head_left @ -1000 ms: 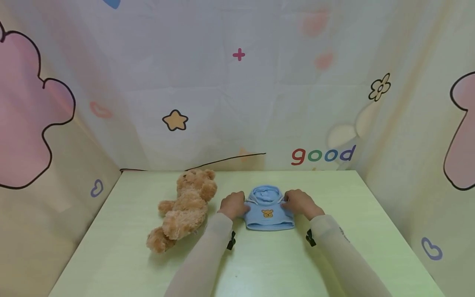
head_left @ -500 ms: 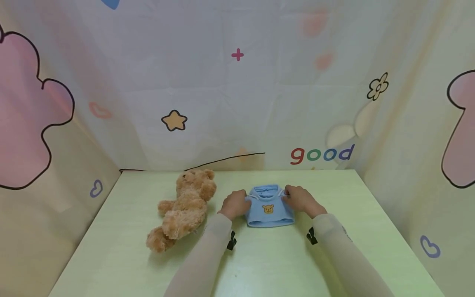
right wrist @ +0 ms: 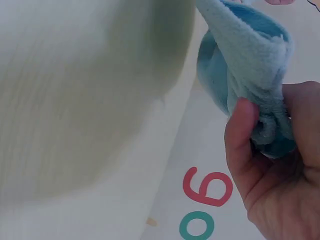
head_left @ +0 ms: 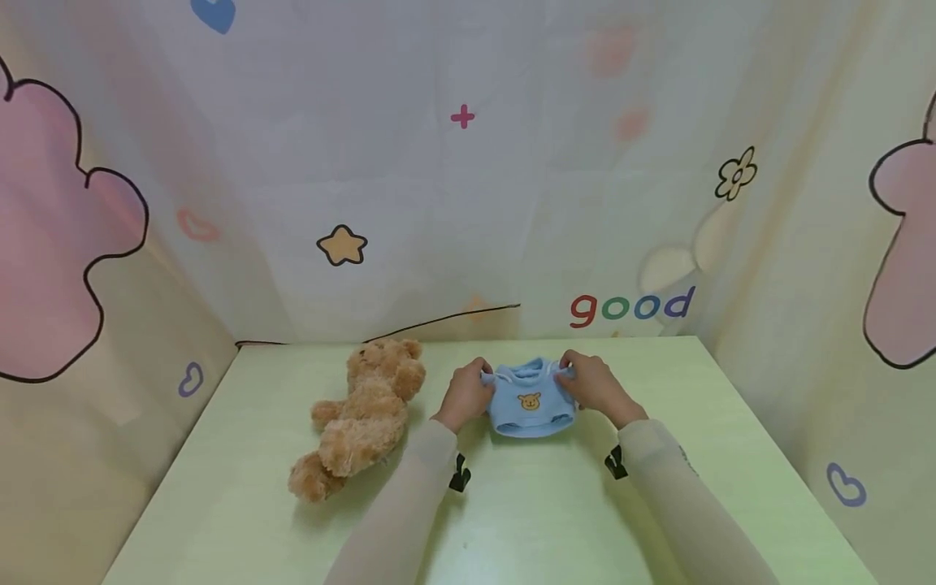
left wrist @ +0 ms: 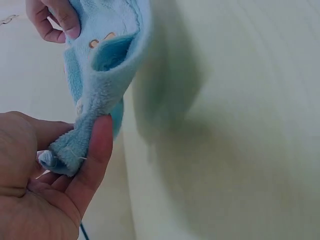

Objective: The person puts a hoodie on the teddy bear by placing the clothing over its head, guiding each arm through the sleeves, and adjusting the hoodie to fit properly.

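Observation:
A small light-blue doll hoodie (head_left: 530,410) with a bear-face patch hangs between both hands, lifted off the table with its hem toward the person. My left hand (head_left: 467,396) pinches its left sleeve between thumb and fingers, and the cloth bunches there in the left wrist view (left wrist: 75,145). On the other side my right hand (head_left: 595,385) pinches the right sleeve; the right wrist view shows that sleeve (right wrist: 260,65) gathered in the fingers. To the left of the hands a brown teddy bear (head_left: 366,406) lies on its back, touched by neither hand.
The pale green table (head_left: 512,520) has a back edge against a printed curtain (head_left: 468,203), which also stands along the left and right sides. Black clips (head_left: 459,474) hang at both wrists.
Both hands have raised the hoodie from the table, its upper part coming up first. The bear has stayed in place, while the head view has shifted slightly.

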Demonstrator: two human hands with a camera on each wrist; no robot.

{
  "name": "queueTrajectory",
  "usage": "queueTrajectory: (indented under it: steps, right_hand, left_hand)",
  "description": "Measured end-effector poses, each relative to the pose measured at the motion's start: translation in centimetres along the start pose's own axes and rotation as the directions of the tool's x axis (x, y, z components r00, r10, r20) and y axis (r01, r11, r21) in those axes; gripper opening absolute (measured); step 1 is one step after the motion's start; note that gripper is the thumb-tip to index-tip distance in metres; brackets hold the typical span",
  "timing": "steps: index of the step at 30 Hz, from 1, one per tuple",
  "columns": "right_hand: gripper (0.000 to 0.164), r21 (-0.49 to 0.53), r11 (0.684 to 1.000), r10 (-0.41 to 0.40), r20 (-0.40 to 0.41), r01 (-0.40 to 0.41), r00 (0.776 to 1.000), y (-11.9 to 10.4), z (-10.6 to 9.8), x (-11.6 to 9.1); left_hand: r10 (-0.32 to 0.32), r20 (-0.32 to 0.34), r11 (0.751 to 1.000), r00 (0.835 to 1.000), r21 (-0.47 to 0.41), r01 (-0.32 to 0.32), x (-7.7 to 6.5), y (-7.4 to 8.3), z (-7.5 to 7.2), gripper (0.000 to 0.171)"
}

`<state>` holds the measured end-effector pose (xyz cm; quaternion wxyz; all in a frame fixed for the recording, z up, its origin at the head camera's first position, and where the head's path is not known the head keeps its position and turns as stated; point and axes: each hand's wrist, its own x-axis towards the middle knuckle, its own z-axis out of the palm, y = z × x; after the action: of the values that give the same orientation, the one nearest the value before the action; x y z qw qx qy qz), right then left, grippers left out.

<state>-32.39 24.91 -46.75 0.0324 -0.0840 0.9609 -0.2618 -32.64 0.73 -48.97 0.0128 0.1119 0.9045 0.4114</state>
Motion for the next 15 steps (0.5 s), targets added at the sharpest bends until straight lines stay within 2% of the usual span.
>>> queueTrajectory:
  steps: [4, 10, 15]
  right_hand:
    - [0.025, 0.003, 1.0, -0.014, -0.033, 0.014, 0.999, -0.5, -0.7, -0.3]
    - [0.024, -0.021, 0.999, -0.027, -0.142, 0.025, 0.989, -1.5, -2.1, -0.3]
    - [0.025, 0.005, 0.999, -0.037, -0.183, 0.039, 0.982, -2.7, -3.4, -0.2]
  left_hand:
    - [0.012, -0.038, 1.0, 0.999, 0.015, -0.011, -0.1, 0.5, -0.3, 0.015]
    - [0.04, -0.076, 0.999, 0.996, -0.003, -0.04, 0.1, 1.9, -1.1, 0.015]
    - [0.095, -0.144, 0.994, 0.985, 0.059, -0.087, 0.2, 3.3, -2.1, 0.017]
